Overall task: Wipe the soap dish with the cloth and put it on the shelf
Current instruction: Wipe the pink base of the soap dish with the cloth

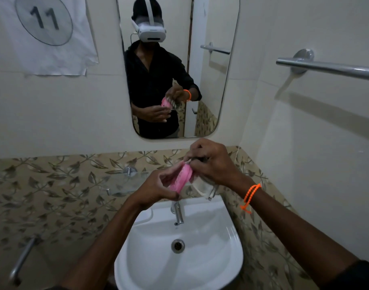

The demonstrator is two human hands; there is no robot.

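A pink soap dish (182, 178) with small drain holes is held on edge above the sink, gripped from the left and below by my left hand (156, 190). My right hand (210, 162) presses a pale cloth (204, 186) against the dish's right side; the cloth hangs down below that hand. An orange bead band circles my right wrist. A glass shelf (125, 183) on metal brackets juts from the leaf-patterned tiles just left of the dish. The mirror shows the same hold on dish and cloth.
A white basin (231, 248) with a chrome tap (178, 212) lies directly under my hands. The mirror (210, 80) hangs above. A towel bar (330, 69) sticks out from the right wall, a metal pipe handle (22, 260) at lower left, and a paper sign (43, 34) at upper left.
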